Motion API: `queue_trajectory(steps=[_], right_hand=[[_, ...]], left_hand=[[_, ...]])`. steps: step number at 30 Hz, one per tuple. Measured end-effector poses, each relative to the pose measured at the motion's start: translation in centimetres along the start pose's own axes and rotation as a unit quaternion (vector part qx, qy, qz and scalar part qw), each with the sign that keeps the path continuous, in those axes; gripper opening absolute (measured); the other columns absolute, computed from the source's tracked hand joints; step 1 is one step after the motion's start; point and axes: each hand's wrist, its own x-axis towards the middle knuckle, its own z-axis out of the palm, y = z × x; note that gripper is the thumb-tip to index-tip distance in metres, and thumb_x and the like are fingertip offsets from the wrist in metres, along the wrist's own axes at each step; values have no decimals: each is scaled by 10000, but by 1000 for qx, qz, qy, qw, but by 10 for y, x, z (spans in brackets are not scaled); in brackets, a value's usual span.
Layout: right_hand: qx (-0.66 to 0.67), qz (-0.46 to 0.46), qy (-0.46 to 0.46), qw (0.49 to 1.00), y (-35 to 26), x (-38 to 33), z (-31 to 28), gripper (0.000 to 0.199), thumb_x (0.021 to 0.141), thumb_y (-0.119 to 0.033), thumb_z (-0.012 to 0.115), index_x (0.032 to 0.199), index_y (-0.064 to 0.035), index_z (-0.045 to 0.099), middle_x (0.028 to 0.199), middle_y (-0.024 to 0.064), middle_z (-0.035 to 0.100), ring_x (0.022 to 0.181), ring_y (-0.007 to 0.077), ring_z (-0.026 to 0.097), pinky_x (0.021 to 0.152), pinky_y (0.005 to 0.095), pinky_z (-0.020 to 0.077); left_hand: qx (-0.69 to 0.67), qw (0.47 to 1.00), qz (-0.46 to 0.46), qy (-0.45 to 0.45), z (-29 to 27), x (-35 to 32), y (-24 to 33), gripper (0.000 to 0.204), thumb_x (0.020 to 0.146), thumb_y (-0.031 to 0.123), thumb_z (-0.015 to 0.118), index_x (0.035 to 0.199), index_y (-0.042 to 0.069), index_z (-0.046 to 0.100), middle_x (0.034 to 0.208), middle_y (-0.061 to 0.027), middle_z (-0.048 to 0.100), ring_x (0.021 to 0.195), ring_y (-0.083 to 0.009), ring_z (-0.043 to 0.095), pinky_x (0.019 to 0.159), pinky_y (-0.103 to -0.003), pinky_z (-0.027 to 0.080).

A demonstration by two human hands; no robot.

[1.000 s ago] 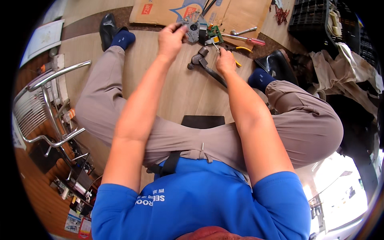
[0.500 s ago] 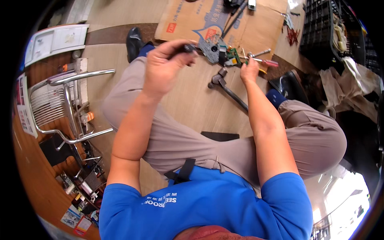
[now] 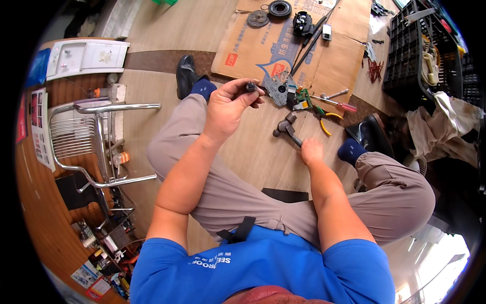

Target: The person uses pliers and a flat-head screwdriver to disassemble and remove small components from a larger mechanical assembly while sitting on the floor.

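Left hand (image 3: 229, 109) pinches one small dark part (image 3: 250, 86); right hand (image 3: 311, 151) grips one hammer (image 3: 286, 127) on the floor.

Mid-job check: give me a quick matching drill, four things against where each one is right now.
Things:
1. small dark part
2. hammer
3. red-handled screwdriver
4. black ring

Places:
A. far end of the cardboard sheet
B. pinched in the left hand
C. handle under the right hand, head on the floor
D. lying by the yellow-handled pliers

Pairs: 1-B, 2-C, 3-D, 4-A
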Motion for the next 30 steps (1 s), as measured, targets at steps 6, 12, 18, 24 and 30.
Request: queue_trajectory(steps=[6,12,18,24,30], right_hand=[[31,-35,43,998,1,18,11,218,903,-138,449,1007,-59,624,1016,148,643,939,310,640,781,425,518],[90,-77,57,991,-31,43,4,172,886,-120,460,967,-37,588,964,159,643,928,319,640,755,431,523],[148,-67,90,983,-79,76,3,176,857,-160,520,949,-38,606,959,158,644,923,342,632,780,451,515],[185,-60,206,959,-101,93,-29,162,860,-154,517,962,-65,607,1003,149,573,994,314,559,811,454,472],[156,208,284,923,-37,87,-59,162,826,-199,547,934,-82,575,999,134,533,984,319,525,818,454,454]], left_hand=[[-52,998,-34,13,-3,6,-3,237,932,91,581,1154,10,589,985,-105,670,836,-201,658,750,-329,537],[-103,994,-44,-2,-7,6,-9,221,938,89,567,1148,29,592,994,-113,670,855,-220,660,751,-339,536],[-189,980,-44,-47,-11,8,-10,219,948,117,552,1152,47,590,1013,-119,664,880,-243,656,759,-362,534],[-262,959,-45,-95,-9,10,-7,254,955,191,544,1169,58,572,1042,-125,653,905,-265,654,769,-394,533],[-251,962,-34,-100,-7,10,-2,243,953,193,547,1151,53,570,1046,-125,652,907,-260,654,764,-388,531]])
